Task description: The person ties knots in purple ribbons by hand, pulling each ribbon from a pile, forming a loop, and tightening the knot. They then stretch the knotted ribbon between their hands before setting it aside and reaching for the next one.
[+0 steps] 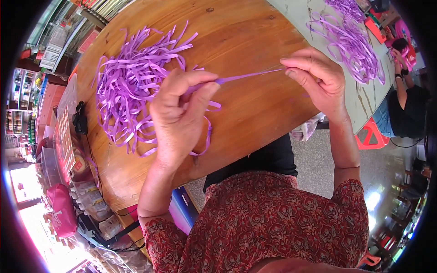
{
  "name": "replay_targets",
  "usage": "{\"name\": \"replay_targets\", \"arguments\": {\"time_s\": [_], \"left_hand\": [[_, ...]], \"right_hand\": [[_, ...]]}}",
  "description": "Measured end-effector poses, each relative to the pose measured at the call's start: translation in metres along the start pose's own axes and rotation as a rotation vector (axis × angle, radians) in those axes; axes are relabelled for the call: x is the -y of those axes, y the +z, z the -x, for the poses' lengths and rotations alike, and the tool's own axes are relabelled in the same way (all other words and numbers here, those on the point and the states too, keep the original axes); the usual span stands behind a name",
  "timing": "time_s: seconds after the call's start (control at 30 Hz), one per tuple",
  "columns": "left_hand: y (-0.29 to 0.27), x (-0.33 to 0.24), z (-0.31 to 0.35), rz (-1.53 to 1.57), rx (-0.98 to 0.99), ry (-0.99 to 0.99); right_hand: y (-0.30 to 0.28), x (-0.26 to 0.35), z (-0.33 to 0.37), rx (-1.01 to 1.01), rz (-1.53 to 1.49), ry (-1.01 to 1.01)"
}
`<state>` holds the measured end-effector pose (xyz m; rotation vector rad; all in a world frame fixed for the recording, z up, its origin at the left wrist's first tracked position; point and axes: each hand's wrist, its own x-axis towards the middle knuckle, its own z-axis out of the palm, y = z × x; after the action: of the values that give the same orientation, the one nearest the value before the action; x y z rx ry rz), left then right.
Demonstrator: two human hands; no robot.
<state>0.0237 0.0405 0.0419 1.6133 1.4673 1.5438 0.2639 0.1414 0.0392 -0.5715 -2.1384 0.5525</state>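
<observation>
Between my hands a narrow purple ribbon (249, 75) is stretched over the wooden table. My left hand (180, 107) pinches it between thumb and forefinger, and part of the ribbon hangs below that hand. At the other end, the ribbon tapers to a thin point at the closed fingertips of my right hand (318, 79). A faint thin strand shows beside that tip, too fine to name. Behind and left of my left hand lies a tangled heap of purple ribbons (125, 84), some with small knots or gathers.
The wooden table (246, 32) has a curved edge. Adjoining it is a pale marble-patterned table (300, 18) bearing more purple ribbons (348, 48). A person in dark clothes (409, 111) sits there near a red stool (373, 135). A black cable (91, 150) runs along the left edge.
</observation>
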Motion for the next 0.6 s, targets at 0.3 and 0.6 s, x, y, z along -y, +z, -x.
{"name": "replay_targets", "arguments": {"time_s": [0.3,0.6], "left_hand": [[-0.030,0.012,0.013,-0.980,0.131,0.305],[0.039,0.003,-0.018,0.174,0.159,0.045]], "right_hand": [[0.014,-0.012,0.007,-0.023,-0.427,0.225],[0.028,0.011,-0.011,-0.011,-0.190,-0.024]]}}
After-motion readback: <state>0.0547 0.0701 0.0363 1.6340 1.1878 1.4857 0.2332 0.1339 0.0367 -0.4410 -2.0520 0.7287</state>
